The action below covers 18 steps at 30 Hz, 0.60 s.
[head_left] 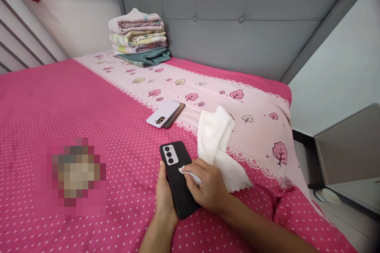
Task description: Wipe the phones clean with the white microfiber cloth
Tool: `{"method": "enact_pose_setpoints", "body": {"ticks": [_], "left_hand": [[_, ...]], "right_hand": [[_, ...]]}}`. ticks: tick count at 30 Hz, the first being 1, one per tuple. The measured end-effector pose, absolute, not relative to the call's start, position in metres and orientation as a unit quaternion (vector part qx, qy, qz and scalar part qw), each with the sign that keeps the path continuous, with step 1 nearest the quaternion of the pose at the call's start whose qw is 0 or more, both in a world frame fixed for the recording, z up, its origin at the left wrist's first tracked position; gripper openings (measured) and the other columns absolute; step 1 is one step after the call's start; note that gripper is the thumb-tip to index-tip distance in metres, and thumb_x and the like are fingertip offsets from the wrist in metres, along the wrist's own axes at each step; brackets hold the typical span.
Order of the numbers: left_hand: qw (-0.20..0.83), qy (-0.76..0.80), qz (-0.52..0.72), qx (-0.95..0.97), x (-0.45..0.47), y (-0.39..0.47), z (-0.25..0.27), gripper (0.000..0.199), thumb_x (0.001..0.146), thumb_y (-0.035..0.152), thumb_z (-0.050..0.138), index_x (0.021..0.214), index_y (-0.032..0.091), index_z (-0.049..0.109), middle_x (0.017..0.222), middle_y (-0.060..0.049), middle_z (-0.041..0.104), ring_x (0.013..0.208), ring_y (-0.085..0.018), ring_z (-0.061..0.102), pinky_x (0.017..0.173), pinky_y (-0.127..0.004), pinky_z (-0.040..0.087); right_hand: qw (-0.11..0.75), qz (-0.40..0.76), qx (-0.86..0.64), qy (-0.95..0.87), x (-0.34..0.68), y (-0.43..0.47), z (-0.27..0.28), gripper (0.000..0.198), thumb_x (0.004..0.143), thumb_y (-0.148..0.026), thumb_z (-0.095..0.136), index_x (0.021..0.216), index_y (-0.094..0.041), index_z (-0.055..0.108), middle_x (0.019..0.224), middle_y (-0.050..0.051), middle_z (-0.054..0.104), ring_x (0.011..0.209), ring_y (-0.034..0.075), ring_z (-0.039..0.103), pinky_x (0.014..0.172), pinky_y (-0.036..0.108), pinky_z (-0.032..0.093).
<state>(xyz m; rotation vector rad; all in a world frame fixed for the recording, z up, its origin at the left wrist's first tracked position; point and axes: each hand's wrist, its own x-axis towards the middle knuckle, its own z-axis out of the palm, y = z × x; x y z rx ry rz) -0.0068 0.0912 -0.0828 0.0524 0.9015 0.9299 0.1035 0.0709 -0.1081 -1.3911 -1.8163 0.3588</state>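
A black smartphone [179, 189] with a pale camera block lies back side up in my left hand [164, 197], whose fingers wrap its left edge and underside. My right hand [208, 185] is closed on a small white wipe [194, 178], and a corner of it touches the phone's back just below the cameras. Right behind that hand, a white cloth [214, 134] lies crumpled on the bed. Farther off, a light lilac phone [163, 111] rests partly on top of a darker phone [177, 117], cameras facing up.
The bed carries a pink dotted sheet [71, 99] with a tree-print band. Folded bedding [138, 37] is stacked by the grey padded headboard [213, 12]. A blurred-out patch [75, 176] covers something at left. A cabinet [350, 150] stands past the bed's right edge.
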Motion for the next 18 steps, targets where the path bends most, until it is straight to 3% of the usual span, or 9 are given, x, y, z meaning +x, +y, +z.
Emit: {"method": "enact_pose_setpoints", "body": {"ticks": [18], "left_hand": [[0.798, 0.417, 0.434, 0.027, -0.0071, 0.0911, -0.0826, 0.047, 0.085, 0.048, 0.038, 0.082, 0.01, 0.065, 0.076, -0.015, 0.071, 0.072, -0.028, 0.067, 0.075, -0.044, 0.051]], "right_hand": [[0.405, 0.148, -0.546, -0.718, 0.1031, 0.0706, -0.1086, 0.018, 0.079, -0.016, 0.047, 0.089, -0.02, 0.061, 0.08, 0.003, 0.059, 0.071, 0.014, 0.057, 0.066, 0.024, 0.043]]}}
